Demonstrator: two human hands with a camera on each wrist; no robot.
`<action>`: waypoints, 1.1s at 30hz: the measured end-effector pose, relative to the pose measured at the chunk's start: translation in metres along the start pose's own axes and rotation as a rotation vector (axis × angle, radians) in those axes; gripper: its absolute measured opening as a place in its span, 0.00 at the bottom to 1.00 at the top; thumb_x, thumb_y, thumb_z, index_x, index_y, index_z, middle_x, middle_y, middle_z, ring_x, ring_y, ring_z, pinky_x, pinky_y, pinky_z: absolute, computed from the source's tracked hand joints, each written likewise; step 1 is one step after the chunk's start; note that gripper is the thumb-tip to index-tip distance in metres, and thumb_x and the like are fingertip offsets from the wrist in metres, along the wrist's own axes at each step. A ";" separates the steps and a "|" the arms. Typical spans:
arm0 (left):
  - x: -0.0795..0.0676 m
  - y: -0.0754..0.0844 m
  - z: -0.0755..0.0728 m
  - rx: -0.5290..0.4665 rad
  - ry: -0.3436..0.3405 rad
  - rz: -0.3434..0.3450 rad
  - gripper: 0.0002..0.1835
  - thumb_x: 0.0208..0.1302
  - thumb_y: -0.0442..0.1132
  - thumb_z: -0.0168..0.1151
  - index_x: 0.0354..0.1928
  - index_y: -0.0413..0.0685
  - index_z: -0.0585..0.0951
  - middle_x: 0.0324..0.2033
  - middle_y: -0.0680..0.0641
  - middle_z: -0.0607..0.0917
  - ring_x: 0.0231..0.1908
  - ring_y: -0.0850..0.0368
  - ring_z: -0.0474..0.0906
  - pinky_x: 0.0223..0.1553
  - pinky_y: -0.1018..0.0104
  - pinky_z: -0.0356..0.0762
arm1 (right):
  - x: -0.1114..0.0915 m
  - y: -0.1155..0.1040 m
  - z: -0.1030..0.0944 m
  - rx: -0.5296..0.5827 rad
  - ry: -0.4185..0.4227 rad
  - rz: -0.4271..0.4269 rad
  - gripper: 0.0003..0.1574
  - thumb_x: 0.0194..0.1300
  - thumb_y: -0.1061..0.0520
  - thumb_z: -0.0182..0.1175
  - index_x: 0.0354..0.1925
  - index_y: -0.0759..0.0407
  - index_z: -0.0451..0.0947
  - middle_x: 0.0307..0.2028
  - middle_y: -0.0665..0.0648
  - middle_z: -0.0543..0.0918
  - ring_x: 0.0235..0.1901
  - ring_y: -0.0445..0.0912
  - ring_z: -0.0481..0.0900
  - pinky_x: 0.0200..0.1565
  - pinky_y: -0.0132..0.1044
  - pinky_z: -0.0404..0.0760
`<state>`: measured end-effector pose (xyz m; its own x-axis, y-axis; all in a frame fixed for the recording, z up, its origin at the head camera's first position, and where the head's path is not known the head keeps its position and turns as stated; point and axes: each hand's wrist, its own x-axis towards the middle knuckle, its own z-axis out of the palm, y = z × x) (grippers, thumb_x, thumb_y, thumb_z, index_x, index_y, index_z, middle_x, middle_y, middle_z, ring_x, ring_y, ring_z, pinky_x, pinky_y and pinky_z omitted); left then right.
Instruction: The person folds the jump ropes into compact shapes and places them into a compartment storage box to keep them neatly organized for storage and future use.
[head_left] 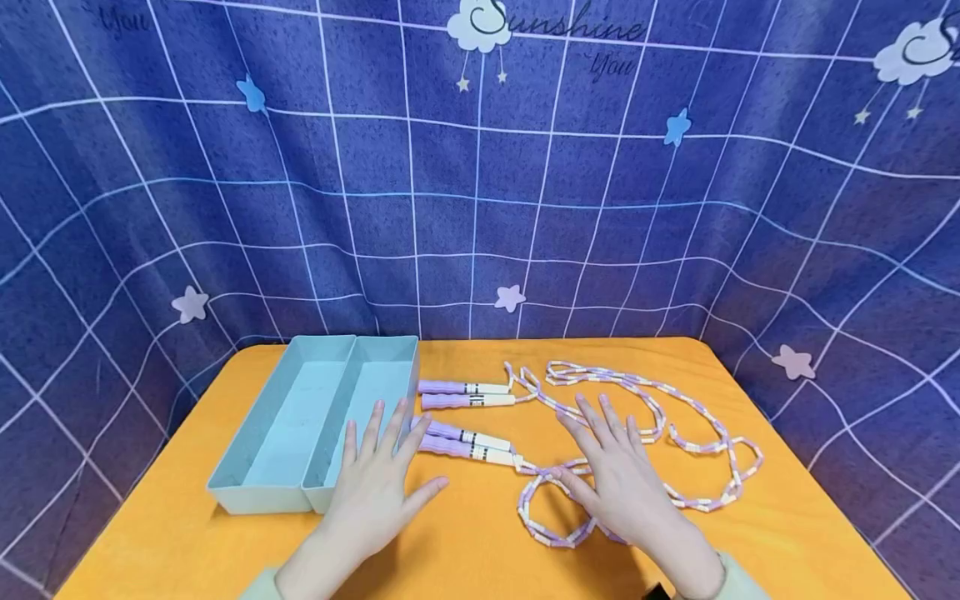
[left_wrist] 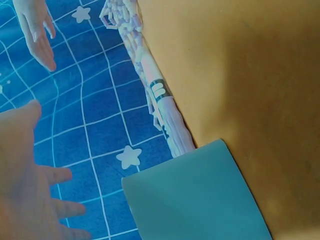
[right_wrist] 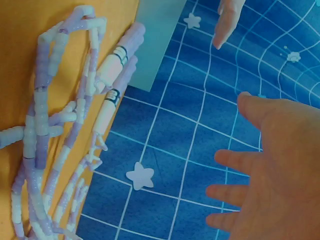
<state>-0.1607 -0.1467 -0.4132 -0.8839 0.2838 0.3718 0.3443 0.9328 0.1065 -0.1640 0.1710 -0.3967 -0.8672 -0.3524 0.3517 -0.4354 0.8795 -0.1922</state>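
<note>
My left hand [head_left: 375, 492] hovers with fingers spread over the front right part of the light-blue box [head_left: 258, 500], holding nothing. To the right, my right hand [head_left: 622, 475] is also spread and empty, above the beaded cords of two jump ropes. One pair of purple-and-white handles [head_left: 450, 401] lies farther back; a second pair of handles [head_left: 457, 447] lies closer, partly behind my left fingertips. A looped purple-and-white beaded cord [head_left: 551, 542] curls in front, partly hidden by my right hand. In the right wrist view, the beads [right_wrist: 42, 110] look large beside the handles [right_wrist: 107, 107].
The light-blue box has two long compartments side by side at the left of the orange table [head_left: 465, 542]. More beaded cord [head_left: 705, 504] spreads toward the table's right side. A blue gridded curtain [head_left: 480, 225] hangs behind and around the table.
</note>
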 end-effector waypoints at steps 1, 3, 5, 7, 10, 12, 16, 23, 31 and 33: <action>0.000 0.000 0.001 0.002 0.003 0.004 0.42 0.58 0.71 0.47 0.70 0.58 0.61 0.73 0.46 0.51 0.72 0.39 0.38 0.66 0.36 0.31 | 0.000 0.000 0.000 -0.002 0.001 -0.001 0.42 0.62 0.34 0.54 0.70 0.43 0.57 0.72 0.56 0.53 0.73 0.57 0.40 0.64 0.67 0.44; 0.001 -0.001 0.002 0.006 0.009 0.012 0.42 0.58 0.72 0.47 0.70 0.58 0.61 0.73 0.45 0.51 0.72 0.39 0.39 0.66 0.35 0.32 | 0.000 0.001 0.001 0.001 0.014 -0.007 0.43 0.61 0.34 0.55 0.70 0.43 0.57 0.72 0.56 0.53 0.73 0.58 0.41 0.64 0.67 0.45; 0.004 -0.001 0.003 0.004 0.022 0.027 0.43 0.57 0.71 0.49 0.71 0.59 0.60 0.73 0.45 0.51 0.72 0.39 0.39 0.65 0.34 0.34 | 0.002 0.002 0.001 -0.002 0.034 -0.020 0.43 0.60 0.34 0.57 0.70 0.43 0.57 0.72 0.56 0.53 0.72 0.59 0.43 0.63 0.68 0.46; 0.007 -0.001 0.003 0.008 0.028 0.048 0.44 0.56 0.70 0.52 0.71 0.59 0.59 0.73 0.44 0.51 0.72 0.38 0.39 0.65 0.33 0.36 | 0.005 0.002 0.001 -0.005 0.054 -0.035 0.44 0.59 0.35 0.59 0.70 0.42 0.57 0.72 0.57 0.54 0.72 0.60 0.45 0.62 0.69 0.48; 0.015 0.001 0.006 0.009 0.036 0.090 0.45 0.53 0.66 0.59 0.71 0.58 0.59 0.73 0.42 0.51 0.71 0.37 0.43 0.65 0.33 0.39 | 0.014 0.002 0.004 -0.015 0.075 -0.060 0.45 0.57 0.36 0.61 0.69 0.43 0.58 0.71 0.58 0.56 0.71 0.62 0.48 0.62 0.68 0.51; 0.022 0.003 0.009 0.018 0.033 0.118 0.46 0.52 0.64 0.61 0.71 0.57 0.59 0.72 0.40 0.53 0.70 0.36 0.47 0.65 0.34 0.42 | 0.021 0.002 0.009 -0.017 0.081 -0.085 0.45 0.57 0.38 0.62 0.69 0.45 0.59 0.70 0.60 0.57 0.70 0.63 0.50 0.61 0.68 0.53; 0.036 0.005 0.018 0.028 0.017 0.161 0.46 0.50 0.62 0.63 0.71 0.58 0.59 0.68 0.39 0.60 0.67 0.35 0.54 0.65 0.36 0.47 | 0.036 -0.001 0.022 -0.013 0.070 -0.140 0.45 0.55 0.40 0.63 0.68 0.47 0.60 0.69 0.62 0.59 0.67 0.65 0.55 0.59 0.67 0.59; 0.056 0.007 0.039 0.069 -0.004 0.241 0.42 0.48 0.55 0.65 0.67 0.54 0.65 0.62 0.39 0.68 0.62 0.37 0.61 0.63 0.40 0.56 | 0.058 -0.011 0.048 -0.025 0.044 -0.280 0.41 0.53 0.47 0.65 0.63 0.55 0.65 0.59 0.64 0.70 0.56 0.59 0.70 0.51 0.55 0.75; 0.070 0.016 0.056 0.138 -0.192 0.233 0.40 0.51 0.52 0.65 0.67 0.53 0.65 0.61 0.40 0.68 0.58 0.39 0.64 0.59 0.42 0.61 | 0.078 -0.016 0.073 -0.137 -0.075 -0.365 0.38 0.52 0.45 0.65 0.58 0.58 0.65 0.48 0.58 0.73 0.47 0.53 0.72 0.37 0.45 0.78; 0.071 0.019 0.060 0.168 -0.244 0.221 0.39 0.52 0.52 0.65 0.67 0.53 0.64 0.62 0.40 0.66 0.59 0.39 0.62 0.59 0.42 0.60 | 0.081 -0.016 0.079 -0.179 -0.115 -0.369 0.38 0.53 0.44 0.64 0.57 0.58 0.66 0.48 0.57 0.73 0.46 0.52 0.72 0.37 0.45 0.78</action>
<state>-0.2363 -0.0955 -0.4401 -0.8506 0.5079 0.1357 0.4962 0.8610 -0.1119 -0.2462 0.1029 -0.4379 -0.6869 -0.6784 0.2607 -0.6816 0.7258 0.0928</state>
